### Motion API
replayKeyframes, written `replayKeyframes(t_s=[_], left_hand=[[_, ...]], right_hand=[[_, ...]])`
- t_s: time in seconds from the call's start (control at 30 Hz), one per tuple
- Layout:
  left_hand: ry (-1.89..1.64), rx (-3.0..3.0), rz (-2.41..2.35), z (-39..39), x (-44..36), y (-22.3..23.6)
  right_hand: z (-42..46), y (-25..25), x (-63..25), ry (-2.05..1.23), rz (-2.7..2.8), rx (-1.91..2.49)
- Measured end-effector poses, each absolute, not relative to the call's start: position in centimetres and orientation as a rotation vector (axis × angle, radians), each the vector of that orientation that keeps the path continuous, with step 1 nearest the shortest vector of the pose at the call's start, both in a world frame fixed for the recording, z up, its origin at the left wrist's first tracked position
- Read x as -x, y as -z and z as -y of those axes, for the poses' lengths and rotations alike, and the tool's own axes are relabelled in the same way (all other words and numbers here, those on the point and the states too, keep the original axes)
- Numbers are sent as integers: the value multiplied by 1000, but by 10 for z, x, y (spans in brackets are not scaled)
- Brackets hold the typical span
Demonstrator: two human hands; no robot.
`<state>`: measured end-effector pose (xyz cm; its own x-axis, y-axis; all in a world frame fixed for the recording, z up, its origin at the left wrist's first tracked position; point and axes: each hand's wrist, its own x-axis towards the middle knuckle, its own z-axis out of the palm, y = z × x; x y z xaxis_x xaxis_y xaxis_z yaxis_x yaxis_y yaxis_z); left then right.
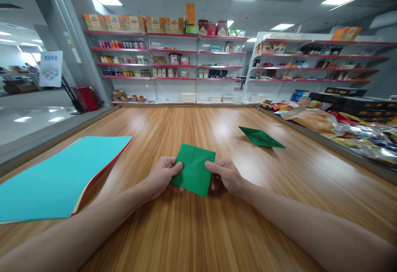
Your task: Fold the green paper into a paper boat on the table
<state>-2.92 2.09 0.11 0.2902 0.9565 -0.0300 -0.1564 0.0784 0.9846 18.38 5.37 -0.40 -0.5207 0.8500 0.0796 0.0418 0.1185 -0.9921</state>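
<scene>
A folded green paper square (194, 168) is held just above the wooden table (217, 230) in front of me. My left hand (163, 175) pinches its left edge with thumb on top. My right hand (226, 175) pinches its right edge the same way. A finished green paper boat (260, 137) lies flat on the table to the right and farther away, clear of both hands.
A stack of coloured paper sheets (58, 177), teal on top with red and yellow beneath, lies at the left. Packaged snacks (335, 125) fill a display along the right edge. Shop shelves (173, 63) with goods stand behind the table.
</scene>
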Motion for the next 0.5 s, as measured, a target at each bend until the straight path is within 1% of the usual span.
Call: replayKeyframes(t_s=[0.1,0.23,0.33,0.43,0.5], left_hand=[[-1023,-1190,-932,-21,29,2],[-1091,-1218,-966,-22,29,6],[-976,-1296,-1017,-24,33,3],[-859,-1616,-1187,-23,38,1],[-907,-1987,-1406,-22,39,2]], right_hand=[[-59,5,-186,-1394,1666,853],[-56,4,-184,-1474,1980,799],[-55,2,-184,-1474,2019,847],[-61,-2,-187,-1258,2037,980],[-65,-3,-188,-965,2221,1074]])
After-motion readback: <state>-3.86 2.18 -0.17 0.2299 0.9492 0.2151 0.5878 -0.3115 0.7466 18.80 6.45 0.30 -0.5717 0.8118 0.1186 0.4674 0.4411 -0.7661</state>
